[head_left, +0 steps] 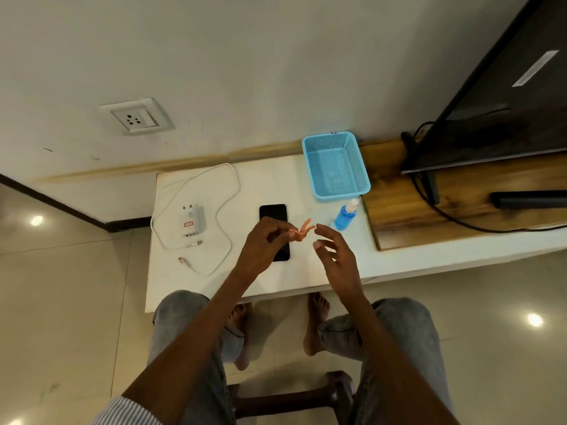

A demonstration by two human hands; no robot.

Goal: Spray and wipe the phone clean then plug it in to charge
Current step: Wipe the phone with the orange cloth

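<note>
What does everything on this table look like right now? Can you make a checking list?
Surface: white rectangular tabletop, mostly bare.
Job's things: black flat phone lying face up; blue liquid spray bottle upright beside it; white plug charger lying flat.
Clutter: empty light blue mesh plastic basket.
Hands: left hand fingers pinch a small orange cloth strip above the phone; right hand open, holding nothing.
Cables: white charging cable looped loosely, unplugged.
Surroundings: white wall socket, nothing plugged into it; black television on a wooden board.
</note>
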